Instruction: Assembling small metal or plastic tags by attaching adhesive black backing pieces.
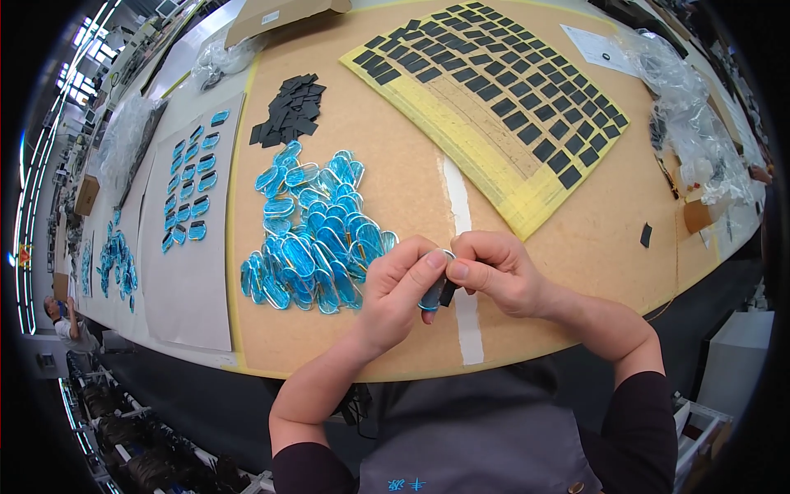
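Both my hands meet above the near part of the table. My left hand (398, 286) is closed on an oval blue piece (428, 305), most of it hidden by the fingers. Against that piece, my right hand (504, 273) pinches a small black strip (448, 292) between thumb and fingers. Just left of my hands lies a heap of oval, shiny blue pieces (317, 247) with pale rims. Beyond it is a loose pile of black rectangles (288, 111). Farther right, a yellow-edged board (527, 216) carries rows of similar black rectangles.
On the left, a grey sheet (193, 288) bears rows of blue ovals with black patches. More blue ovals (117, 263) are heaped past it. Clear plastic wrap (699, 123) and a brown tape roll (698, 216) lie at right. One black rectangle (646, 235) lies alone nearby.
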Demonstrator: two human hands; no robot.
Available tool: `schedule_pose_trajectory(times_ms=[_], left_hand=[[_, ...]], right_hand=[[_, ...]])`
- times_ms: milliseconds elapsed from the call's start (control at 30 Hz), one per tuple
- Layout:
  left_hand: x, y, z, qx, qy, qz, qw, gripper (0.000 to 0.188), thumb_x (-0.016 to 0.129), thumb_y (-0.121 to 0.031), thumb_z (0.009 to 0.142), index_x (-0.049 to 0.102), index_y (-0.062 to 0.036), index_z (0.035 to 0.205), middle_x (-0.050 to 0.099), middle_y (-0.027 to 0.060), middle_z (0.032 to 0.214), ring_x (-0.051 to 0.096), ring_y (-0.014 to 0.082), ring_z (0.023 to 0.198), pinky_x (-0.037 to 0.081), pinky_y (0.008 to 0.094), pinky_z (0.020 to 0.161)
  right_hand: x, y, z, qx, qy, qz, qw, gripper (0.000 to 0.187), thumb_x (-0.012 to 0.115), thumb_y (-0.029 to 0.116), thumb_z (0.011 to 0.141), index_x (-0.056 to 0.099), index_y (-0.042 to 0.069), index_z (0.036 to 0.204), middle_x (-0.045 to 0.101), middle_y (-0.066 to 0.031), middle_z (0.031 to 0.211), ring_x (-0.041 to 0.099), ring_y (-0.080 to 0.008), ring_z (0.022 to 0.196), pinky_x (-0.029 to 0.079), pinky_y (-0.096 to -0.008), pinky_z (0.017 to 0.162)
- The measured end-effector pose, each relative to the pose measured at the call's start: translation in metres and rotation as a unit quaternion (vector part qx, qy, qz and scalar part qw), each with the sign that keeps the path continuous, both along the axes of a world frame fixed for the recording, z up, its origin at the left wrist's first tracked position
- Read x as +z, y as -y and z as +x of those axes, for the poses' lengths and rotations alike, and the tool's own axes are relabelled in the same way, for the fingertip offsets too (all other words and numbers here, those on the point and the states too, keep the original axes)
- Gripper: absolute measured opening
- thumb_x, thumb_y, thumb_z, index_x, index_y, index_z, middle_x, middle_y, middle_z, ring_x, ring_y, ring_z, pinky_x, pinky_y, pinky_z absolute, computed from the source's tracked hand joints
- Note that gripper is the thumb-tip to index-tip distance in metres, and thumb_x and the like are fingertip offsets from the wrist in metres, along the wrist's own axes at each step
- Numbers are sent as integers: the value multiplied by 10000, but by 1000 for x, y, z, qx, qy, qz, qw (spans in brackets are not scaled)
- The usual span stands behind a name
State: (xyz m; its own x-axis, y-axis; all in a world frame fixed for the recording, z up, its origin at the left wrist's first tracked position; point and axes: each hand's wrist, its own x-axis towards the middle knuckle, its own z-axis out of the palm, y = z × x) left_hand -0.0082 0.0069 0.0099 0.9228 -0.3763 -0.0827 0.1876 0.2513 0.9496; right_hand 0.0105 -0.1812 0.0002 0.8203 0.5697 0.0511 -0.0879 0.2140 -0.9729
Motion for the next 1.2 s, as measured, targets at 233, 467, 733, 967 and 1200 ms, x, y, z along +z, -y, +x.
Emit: schedule_pose_trajectory(times_ms=[233, 467, 733, 967, 1200], left_hand=[[-2, 6, -8, 79, 29, 38, 996, 214, 497, -159, 1002, 577, -35, 847, 528, -15, 604, 464, 27, 495, 350, 191, 444], [-7, 6, -5, 118, 200, 135, 963, 233, 473, -175, 1000, 547, -46, 821, 493, -11, 591, 416, 33, 432, 320, 192, 386], [-9, 6, -3, 117, 53, 29, 991, 236, 449, -187, 1016, 526, -52, 838, 506, -3, 623, 413, 40, 428, 321, 189, 374], [-7, 12, -5, 107, 5, -27, 994, 223, 451, -194, 1016, 521, -52, 859, 515, 10, 631, 418, 47, 426, 324, 192, 367], [-9, 10, -3, 121, 15, -11, 993, 223, 450, -205, 1020, 520, -57, 867, 531, 11, 648, 440, 45, 434, 337, 187, 373]], right_hand=[[5, -6, -7, -47, 38, 2, 998, 254, 598, 179, 965, 570, 21, 768, 509, 23, 659, 420, -41, 616, 335, -225, 539], [3, -5, -7, -72, 153, -87, 982, 201, 619, 146, 944, 583, 10, 801, 503, 0, 638, 435, -48, 593, 345, -229, 527], [-1, -8, -10, -14, 75, -69, 995, 196, 595, 136, 950, 564, 25, 793, 518, 35, 669, 415, -24, 603, 340, -218, 518], [-7, -12, -17, -50, 58, -36, 996, 210, 587, 101, 923, 524, 34, 734, 515, 37, 655, 403, -16, 592, 328, -212, 510], [-3, -12, -13, -14, 38, -68, 997, 198, 611, 84, 898, 526, 35, 726, 524, 38, 663, 416, -9, 607, 344, -205, 526]])
